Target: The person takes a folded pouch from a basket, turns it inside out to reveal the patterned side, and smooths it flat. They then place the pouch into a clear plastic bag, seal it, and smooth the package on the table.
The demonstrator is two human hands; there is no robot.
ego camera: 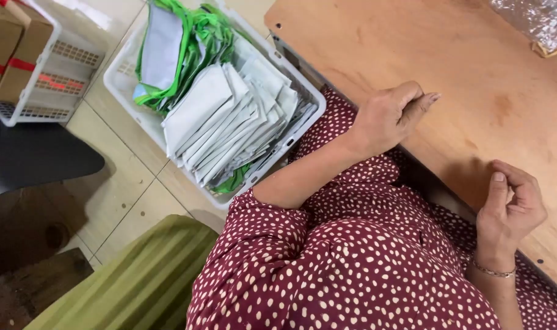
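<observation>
Starting at the far left, a white lattice crate [58,58] with brown cardboard boxes [7,49] tied in red tape is seen on the tiled floor, beside a dark seat edge. Next to it, a white plastic basket [123,73] is packed with flat white pouches [223,122] stacked on edge, plus a bundle edged in green [187,43] at the back. The basket is parked on the floor just beside the wooden table [474,79], pretty much touching its corner.

Moving right, the left hand [391,116] is rested on the table's near edge, fingers curled loosely together, nothing gripped. It's the hand nearest the pouches, though nothing is touched there. Further right, the right hand [510,208] is held over the table edge too, fingers bent in toward the thumb and closed on nothing visible; a thin bracelet is worn at the wrist. A crinkly clear plastic bag [544,21] is left at the table's far corner.

Risk-wise, probably this: the pouches are leaned loosely, so if one is tugged out carelessly the neighbours could be dragged over the low rim onto the floor.
</observation>
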